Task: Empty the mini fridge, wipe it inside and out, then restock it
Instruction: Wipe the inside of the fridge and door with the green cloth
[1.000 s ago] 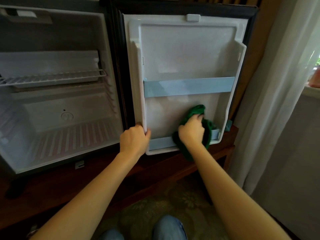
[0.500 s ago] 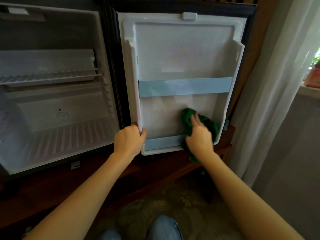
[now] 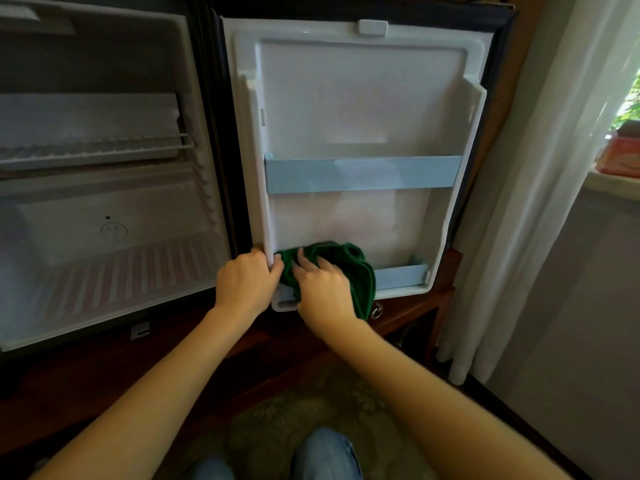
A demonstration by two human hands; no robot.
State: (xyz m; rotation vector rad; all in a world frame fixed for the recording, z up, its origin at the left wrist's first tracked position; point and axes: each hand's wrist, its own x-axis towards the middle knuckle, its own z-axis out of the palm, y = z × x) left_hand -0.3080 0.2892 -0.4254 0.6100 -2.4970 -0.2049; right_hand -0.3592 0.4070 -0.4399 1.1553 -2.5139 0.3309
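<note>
Left hand [image 3: 246, 280]: grip clenched on door's hinge-side edge | right hand [image 3: 323, 289]: grip presses green cloth [image 3: 349, 263] into lower door shelf [image 3: 401, 276], left corner | step: wiping mini fridge [image 3: 114, 209] door liner [image 3: 360, 98]; cabinet empty | next, judged: sweep along shelf, outside, restock.

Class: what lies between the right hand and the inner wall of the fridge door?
The head view shows a green cloth bunched under the right hand, against the door.
</note>
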